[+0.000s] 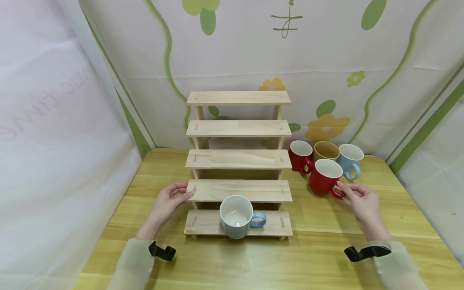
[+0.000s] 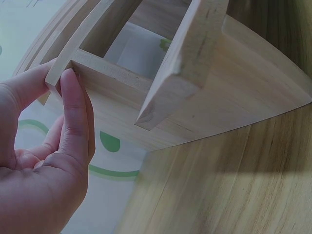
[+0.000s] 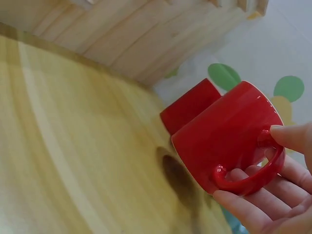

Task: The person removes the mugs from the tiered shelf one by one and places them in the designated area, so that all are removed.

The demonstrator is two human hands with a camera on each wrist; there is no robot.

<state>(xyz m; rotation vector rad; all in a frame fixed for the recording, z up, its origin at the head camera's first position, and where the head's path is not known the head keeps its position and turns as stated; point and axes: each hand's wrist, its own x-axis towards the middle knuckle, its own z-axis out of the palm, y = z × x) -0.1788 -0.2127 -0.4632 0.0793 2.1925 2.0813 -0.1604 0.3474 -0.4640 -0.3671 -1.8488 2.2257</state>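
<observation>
A wooden stepped shelf [image 1: 238, 159] stands on the table, and a light blue mug [image 1: 236, 219] sits upright on its lowest step, handle to the right. With thumb and fingers my left hand [image 1: 172, 201] pinches the left end of the second step from the bottom [image 2: 61, 70]. On the right, my right hand [image 1: 362, 203] holds a red mug [image 1: 324, 179] by its handle [image 3: 253, 180]. In the right wrist view this mug is tilted, with a dark shadow on the table beside it. Its inside looks white in the head view.
Behind the held mug stand another red mug [image 1: 300, 155], a mustard-yellow mug [image 1: 326, 150] and a second light blue mug [image 1: 351, 159], close together. A patterned white cloth [image 1: 232, 52] hangs behind the wooden table [image 1: 268, 266] and along its sides.
</observation>
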